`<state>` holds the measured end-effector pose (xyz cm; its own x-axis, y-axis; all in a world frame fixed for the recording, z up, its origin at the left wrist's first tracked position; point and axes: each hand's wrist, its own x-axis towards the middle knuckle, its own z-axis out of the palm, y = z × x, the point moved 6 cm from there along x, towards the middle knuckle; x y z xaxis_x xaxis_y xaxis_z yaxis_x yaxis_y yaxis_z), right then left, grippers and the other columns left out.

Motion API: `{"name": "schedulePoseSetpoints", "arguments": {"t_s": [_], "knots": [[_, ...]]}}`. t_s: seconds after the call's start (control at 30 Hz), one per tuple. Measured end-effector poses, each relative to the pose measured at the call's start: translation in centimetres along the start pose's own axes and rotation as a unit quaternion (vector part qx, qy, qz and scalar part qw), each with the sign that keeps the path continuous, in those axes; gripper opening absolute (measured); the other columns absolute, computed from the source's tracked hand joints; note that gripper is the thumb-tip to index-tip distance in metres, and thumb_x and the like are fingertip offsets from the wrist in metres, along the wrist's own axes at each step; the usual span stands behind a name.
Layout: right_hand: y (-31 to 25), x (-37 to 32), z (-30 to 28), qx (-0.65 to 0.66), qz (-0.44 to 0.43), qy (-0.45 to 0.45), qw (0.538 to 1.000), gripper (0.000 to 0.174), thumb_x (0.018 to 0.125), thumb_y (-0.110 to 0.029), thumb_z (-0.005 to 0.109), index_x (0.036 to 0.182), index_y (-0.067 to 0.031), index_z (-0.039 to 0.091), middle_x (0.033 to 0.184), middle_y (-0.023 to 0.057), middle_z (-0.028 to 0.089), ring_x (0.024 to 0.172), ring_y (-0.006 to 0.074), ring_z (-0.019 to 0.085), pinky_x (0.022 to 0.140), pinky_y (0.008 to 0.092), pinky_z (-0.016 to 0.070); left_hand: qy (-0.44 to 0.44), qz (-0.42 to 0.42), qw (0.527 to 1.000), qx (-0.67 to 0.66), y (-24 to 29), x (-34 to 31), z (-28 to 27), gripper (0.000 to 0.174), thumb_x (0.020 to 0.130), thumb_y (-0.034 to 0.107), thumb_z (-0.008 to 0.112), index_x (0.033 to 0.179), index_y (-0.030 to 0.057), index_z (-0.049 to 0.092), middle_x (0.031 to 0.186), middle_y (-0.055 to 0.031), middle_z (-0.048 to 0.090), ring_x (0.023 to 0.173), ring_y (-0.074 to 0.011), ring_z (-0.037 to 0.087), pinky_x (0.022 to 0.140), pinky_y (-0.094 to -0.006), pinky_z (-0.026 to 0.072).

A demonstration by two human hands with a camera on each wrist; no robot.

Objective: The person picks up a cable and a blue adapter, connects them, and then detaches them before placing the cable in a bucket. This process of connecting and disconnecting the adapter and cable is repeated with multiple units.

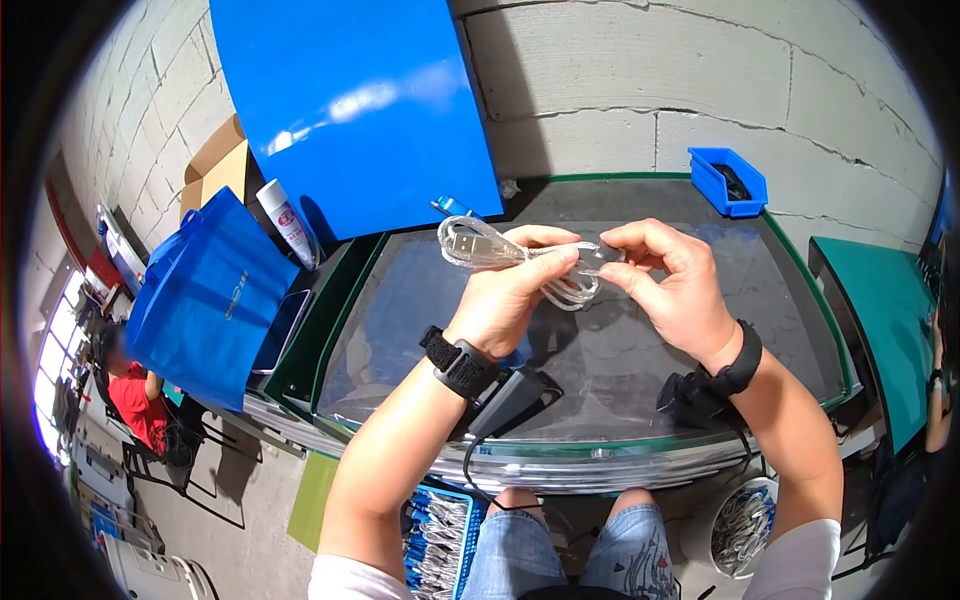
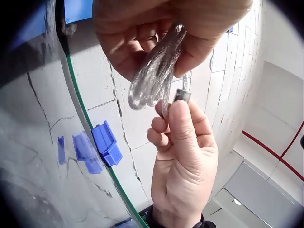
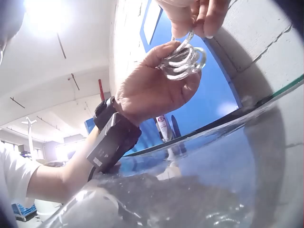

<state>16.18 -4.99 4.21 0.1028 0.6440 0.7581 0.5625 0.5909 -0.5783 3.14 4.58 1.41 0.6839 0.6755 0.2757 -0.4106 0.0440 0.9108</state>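
Note:
A clear-sheathed USB cable (image 1: 572, 292), wound into a coil, is held up above the glass-topped table (image 1: 610, 390). My left hand (image 1: 500, 300) grips the coil between thumb and fingers. Out past its fingers, to the left, lies a loop with a metal USB plug (image 1: 470, 243). With thumb and fingertips, my right hand (image 1: 680, 285) pinches a small dark grey connector (image 2: 182, 95) at a cable end. In the left wrist view the loops (image 2: 154, 76) hang from the left hand, close above the right thumb.
A blue bin (image 1: 728, 185) with dark pieces stands at the back right corner. Left are a spray can (image 1: 288, 222), a blue bag (image 1: 215, 300) and a large blue panel (image 1: 370, 110). Below, a blue basket (image 1: 470, 540) and white bucket (image 1: 700, 540) hold cables.

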Motion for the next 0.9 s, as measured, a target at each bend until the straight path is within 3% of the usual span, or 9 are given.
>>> {"name": "schedulePoseSetpoints", "arguments": {"t_s": [0.1,0.23,0.33,0.4,0.73,0.9], "knots": [[-0.6,0.1,-0.3,0.021,-0.047,0.002,0.999,0.022,0.073,-0.001,0.069,0.094,-0.0013,0.062,0.079,0.0047,0.060,0.069,0.0084,0.056,0.062,0.0221,0.0462,-0.048,0.007,0.999,-0.022,-0.2,-0.1,-0.1,0.024,0.079,0.011,0.068,0.100,0.0024,0.060,0.092,-0.0079,0.064,0.085,-0.0173,0.062,0.077,-0.0320,0.0500],[-0.3,-0.1,0.2,0.114,-0.002,-0.059,0.992,0.024,0.073,0.000,0.069,0.096,-0.0015,0.061,0.084,0.0026,0.060,0.073,0.0084,0.055,0.070,0.0226,0.0460,-0.077,-0.012,0.995,-0.065,-0.5,0.2,-0.2,0.024,0.079,0.015,0.069,0.098,0.0027,0.061,0.094,-0.0070,0.064,0.088,-0.0183,0.062,0.080,-0.0339,0.0482],[0.0,-0.2,0.6,0.168,0.028,-0.082,0.982,0.025,0.073,0.000,0.069,0.097,-0.0013,0.060,0.086,0.0018,0.060,0.075,0.0082,0.055,0.073,0.0226,0.0458,-0.108,-0.035,0.986,-0.118,-0.9,0.6,-0.2,0.017,0.081,0.013,0.066,0.095,0.0034,0.062,0.088,-0.0071,0.065,0.082,-0.0163,0.062,0.075,-0.0311,0.0490],[0.0,-0.3,0.8,0.181,0.030,-0.094,0.979,0.025,0.073,0.000,0.069,0.096,-0.0011,0.060,0.086,0.0017,0.060,0.076,0.0082,0.055,0.075,0.0227,0.0457,-0.147,-0.095,0.977,-0.120,-1.6,0.6,-0.3,0.022,0.082,0.020,0.065,0.096,0.0029,0.061,0.095,-0.0077,0.064,0.089,-0.0191,0.062,0.082,-0.0340,0.0474],[-0.2,-0.3,0.9,0.152,-0.002,-0.103,0.983,0.023,0.071,0.000,0.071,0.092,-0.0006,0.061,0.083,0.0027,0.061,0.073,0.0086,0.057,0.069,0.0227,0.0474,-0.132,-0.112,0.978,-0.115,-1.9,0.6,-0.2,0.022,0.085,0.023,0.061,0.096,0.0041,0.061,0.093,-0.0100,0.065,0.088,-0.0201,0.063,0.081,-0.0345,0.0489],[-0.6,-0.3,0.9,0.137,-0.006,-0.112,0.984,0.025,0.071,-0.001,0.072,0.093,-0.0009,0.061,0.082,0.0024,0.062,0.072,0.0081,0.057,0.067,0.0220,0.0473,-0.068,-0.107,0.988,-0.090,-1.5,0.2,-0.3,0.016,0.082,0.018,0.066,0.087,0.0038,0.061,0.086,-0.0084,0.065,0.076,-0.0160,0.064,0.072,-0.0302,0.0508]]}}
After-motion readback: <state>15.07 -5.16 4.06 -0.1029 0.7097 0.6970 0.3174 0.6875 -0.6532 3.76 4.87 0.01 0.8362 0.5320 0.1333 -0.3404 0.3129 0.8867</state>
